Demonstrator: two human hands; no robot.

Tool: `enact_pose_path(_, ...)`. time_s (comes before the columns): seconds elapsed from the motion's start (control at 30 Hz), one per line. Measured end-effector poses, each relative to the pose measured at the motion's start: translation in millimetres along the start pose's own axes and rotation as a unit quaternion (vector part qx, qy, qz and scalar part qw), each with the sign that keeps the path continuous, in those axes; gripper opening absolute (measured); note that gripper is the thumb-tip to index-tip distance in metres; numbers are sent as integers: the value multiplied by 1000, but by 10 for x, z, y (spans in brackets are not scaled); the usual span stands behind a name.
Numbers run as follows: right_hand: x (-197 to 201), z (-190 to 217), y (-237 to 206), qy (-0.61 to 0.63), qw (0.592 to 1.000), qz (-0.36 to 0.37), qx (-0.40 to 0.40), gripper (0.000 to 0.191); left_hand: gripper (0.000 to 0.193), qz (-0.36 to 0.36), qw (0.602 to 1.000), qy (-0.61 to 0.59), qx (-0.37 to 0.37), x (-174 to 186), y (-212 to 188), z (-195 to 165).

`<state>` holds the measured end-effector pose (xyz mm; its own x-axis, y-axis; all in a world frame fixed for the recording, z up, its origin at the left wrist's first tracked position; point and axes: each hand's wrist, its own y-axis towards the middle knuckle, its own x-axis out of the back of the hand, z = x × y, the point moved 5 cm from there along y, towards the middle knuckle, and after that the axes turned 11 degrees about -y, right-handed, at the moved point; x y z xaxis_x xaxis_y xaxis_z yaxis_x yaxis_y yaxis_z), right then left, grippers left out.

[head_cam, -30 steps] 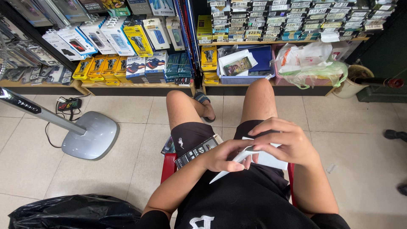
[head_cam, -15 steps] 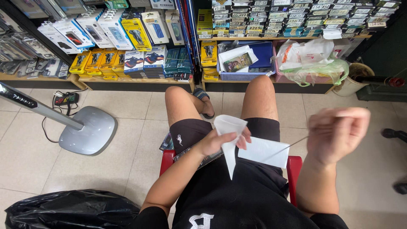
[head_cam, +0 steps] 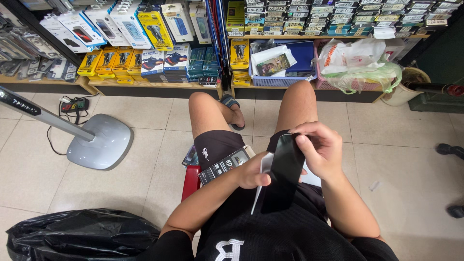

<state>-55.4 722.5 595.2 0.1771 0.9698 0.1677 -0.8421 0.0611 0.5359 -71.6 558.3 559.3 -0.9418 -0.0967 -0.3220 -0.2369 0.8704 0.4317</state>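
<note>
I sit on a red stool (head_cam: pixel 191 181) with my bare knees ahead of me. My left hand (head_cam: pixel 252 171) grips a thin white sleeve (head_cam: pixel 263 180) together with the lower part of a flat black glossy sheet (head_cam: pixel 284 173), shaped like a phone screen cover. My right hand (head_cam: pixel 323 151) pinches the top edge of that black sheet, fingers curled over it. A dark printed box (head_cam: pixel 224 164) lies on my left thigh, beside the left wrist. A white paper (head_cam: pixel 311 180) rests on my lap under the right hand, mostly hidden.
A grey fan base (head_cam: pixel 100 142) with its pole stands on the tiled floor at left, a power strip (head_cam: pixel 74 105) behind it. A black bag (head_cam: pixel 82 235) lies at bottom left. Shelves (head_cam: pixel 159 84) of boxed accessories run along the back. Someone's shoes (head_cam: pixel 449 150) show at right.
My right hand, out to the right pulling a thin strip half a second ago, has returned to the middle. A black sheet now stands between both hands where the white sleeve was.
</note>
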Motion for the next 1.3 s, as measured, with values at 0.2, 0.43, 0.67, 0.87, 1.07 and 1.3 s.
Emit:
enact_pose_path(0.2,-138,411,15,-162,947,92,262,69,90,-125,972,-180,-88,190,-235,-23)
enact_pose_path(0.43,-603,559,-195,-268,857,205,390,59,85,-154,879,-417,-173,289,-229,133)
enact_pose_path(0.67,-696,539,-252,-277,841,220,410,57,88,-152,857,-410,-272,183,-110,-32)
enact_pose_path(0.87,-798,415,-259,-344,824,210,399,62,89,-187,819,-491,-231,137,-111,76)
enact_pose_path(1.07,-490,169,-4,-343,856,215,321,77,83,-249,849,-441,-149,143,-238,524)
enact_pose_path(1.3,-88,20,362,-306,910,155,233,89,83,-176,914,-356,-86,47,-159,866)
